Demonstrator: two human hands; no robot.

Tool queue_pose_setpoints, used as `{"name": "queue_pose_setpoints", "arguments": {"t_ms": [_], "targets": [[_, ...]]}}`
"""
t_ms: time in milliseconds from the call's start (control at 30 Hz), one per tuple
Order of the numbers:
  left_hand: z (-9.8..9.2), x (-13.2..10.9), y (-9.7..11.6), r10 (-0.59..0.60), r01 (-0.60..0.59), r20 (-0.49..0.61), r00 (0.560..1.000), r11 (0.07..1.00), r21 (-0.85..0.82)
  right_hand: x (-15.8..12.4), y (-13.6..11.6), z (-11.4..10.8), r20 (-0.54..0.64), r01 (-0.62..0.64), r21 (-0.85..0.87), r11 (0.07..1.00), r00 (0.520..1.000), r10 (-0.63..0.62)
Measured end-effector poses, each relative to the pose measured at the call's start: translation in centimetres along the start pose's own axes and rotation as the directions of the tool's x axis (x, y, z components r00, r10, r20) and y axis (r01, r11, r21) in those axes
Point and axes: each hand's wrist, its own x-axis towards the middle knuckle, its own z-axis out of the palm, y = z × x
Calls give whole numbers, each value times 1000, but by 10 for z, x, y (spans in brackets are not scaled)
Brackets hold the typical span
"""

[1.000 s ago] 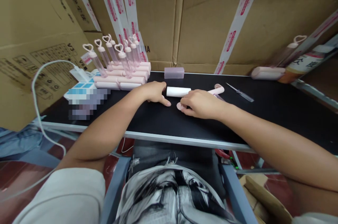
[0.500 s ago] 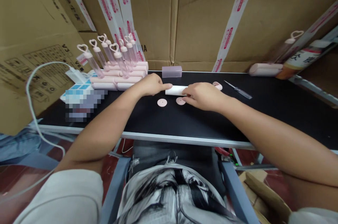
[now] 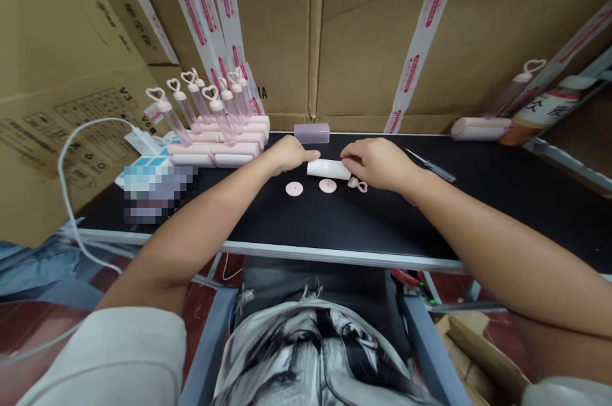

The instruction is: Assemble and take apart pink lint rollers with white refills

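A smooth white tube-like piece (image 3: 329, 169) lies crosswise in front of me on the black table. My left hand (image 3: 288, 154) is at its left end, thumb stretched along the upper edge and the other fingers curled. At the right end, my right hand (image 3: 375, 162) has its bent fingertips on the piece. Two flat pink discs, a left one (image 3: 294, 188) and a right one (image 3: 327, 185), lie just in front. Beside the right disc is a small pink cap with a heart-shaped loop (image 3: 359, 185), below my right fingers.
Several pink cylinders with clear tubes and heart-loop caps (image 3: 217, 116) stand at the back left by a power strip (image 3: 143, 167). A translucent lilac block (image 3: 312, 133) lies at the back. Rightward are a screwdriver (image 3: 433, 166), another pink set (image 3: 480, 128) and a bottle (image 3: 545, 109). Cardboard (image 3: 363, 30) walls the back.
The white piece has shifted slightly right and tilts a little. My right hand has moved back and right, uncovering the right disc and the heart-loop cap.
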Motion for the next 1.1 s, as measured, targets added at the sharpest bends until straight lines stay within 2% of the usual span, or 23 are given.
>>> {"name": "queue_pose_setpoints", "arguments": {"t_ms": [67, 133, 200, 233, 267, 333, 433, 500, 567, 667, 767, 900, 1000, 1100], "targets": [[7, 2, 2, -22, 23, 43, 999, 999, -34, 2, 7, 0, -22, -18, 30, 999, 1000, 18], [4, 1, 9, -9, 11, 34, 999, 998, -58, 3, 13, 0, -53, -45, 68, 997, 997, 48], [-12, -2, 20, 58, -60, -55, 997, 997, -47, 4, 16, -1, -92, -61, 101, 993, 993, 71], [-23, -3, 26, 120, -120, -141, 983, 993, 6, 4, 17, -1, -112, -63, 112, 992, 991, 75], [-35, -2, 32, 192, -170, -237, 952, 979, 108, 4, 17, 0, -129, -62, 119, 991, 989, 77], [-58, 4, 43, 314, -194, -280, 907, 902, 385, 4, 18, 1, -142, -52, 120, 991, 987, 69], [-75, 24, 52, 318, -61, -249, 915, 718, 693, 5, 19, 3, -127, -34, 108, 994, 991, 48], [-74, 40, 52, 281, 14, -251, 926, 640, 769, 10, 22, 5, -113, -25, 94, 995, 993, 36], [-68, 55, 50, 255, 57, -261, 931, 606, 793, 22, 25, 6, -84, -51, 78, 996, 995, 58], [-59, 72, 45, 218, 85, -261, 940, 594, 800, 51, 32, 9, 2, -138, 74, 988, 990, 138], [-56, 83, 43, 233, 76, -265, 936, 600, 797, 85, 37, 15, 82, -182, 83, 980, 981, 175], [-54, 86, 42, 274, 48, -245, 930, 571, 820, 110, 39, 26, 125, -222, 76, 972, 969, 212], [-52, 80, 42, 287, 27, -225, 931, 560, 828, 113, 39, 32, 125, -221, 98, 970, 970, 208], [-51, 73, 41, 289, 14, -204, 935, 546, 838, 113, 41, 36, 67, -245, 137, 960, 969, 238]]}}
